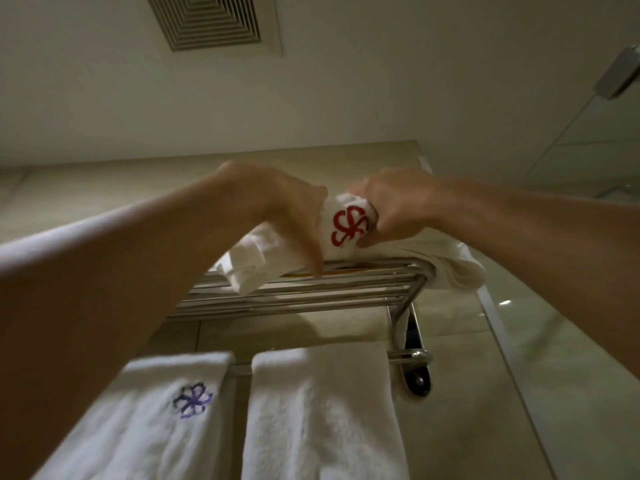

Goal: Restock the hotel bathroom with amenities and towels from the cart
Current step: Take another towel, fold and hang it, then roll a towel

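Observation:
A white towel with a red logo (348, 225) lies on top of the chrome wall rack (304, 289), seen from below. My right hand (398, 209) grips the towel at its bunched end beside the logo. My left hand (277, 209) holds the towel's left side, one finger pointing down to the rack's front bar. More white towel (457, 268) drapes over the rack's right end. Two white towels hang from the lower bar: one with a purple logo (166, 410) at left, a plain one (322, 410) at right.
Beige tiled wall (450, 323) lies behind the rack. A glass shower panel (588, 168) with a metal hinge stands at right. A ceiling vent (214, 22) sits overhead.

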The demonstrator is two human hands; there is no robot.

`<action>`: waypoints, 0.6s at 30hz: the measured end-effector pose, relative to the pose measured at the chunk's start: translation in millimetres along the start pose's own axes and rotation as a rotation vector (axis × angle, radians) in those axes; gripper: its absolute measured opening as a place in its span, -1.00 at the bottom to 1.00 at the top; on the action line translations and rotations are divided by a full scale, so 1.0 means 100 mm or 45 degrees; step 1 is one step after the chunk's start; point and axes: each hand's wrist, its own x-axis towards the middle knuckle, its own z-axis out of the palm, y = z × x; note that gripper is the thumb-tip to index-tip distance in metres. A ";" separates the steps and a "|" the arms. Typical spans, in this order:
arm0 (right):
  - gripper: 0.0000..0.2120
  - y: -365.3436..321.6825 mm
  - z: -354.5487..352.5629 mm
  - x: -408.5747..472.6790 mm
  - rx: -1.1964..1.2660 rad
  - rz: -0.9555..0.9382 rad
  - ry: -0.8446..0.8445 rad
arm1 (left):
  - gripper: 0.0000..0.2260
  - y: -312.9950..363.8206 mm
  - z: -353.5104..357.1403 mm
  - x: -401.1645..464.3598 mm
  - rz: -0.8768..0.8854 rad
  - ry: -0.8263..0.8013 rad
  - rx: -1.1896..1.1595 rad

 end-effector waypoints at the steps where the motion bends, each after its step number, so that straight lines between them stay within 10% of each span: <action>1: -0.50 0.01 -0.01 -0.01 -0.006 -0.003 0.000 | -0.27 -0.01 -0.01 0.03 -0.011 0.050 0.027; 18: -0.49 0.44 0.24 -0.03 0.379 -0.033 0.276 | -0.79 -0.46 0.22 0.32 0.027 0.246 -0.535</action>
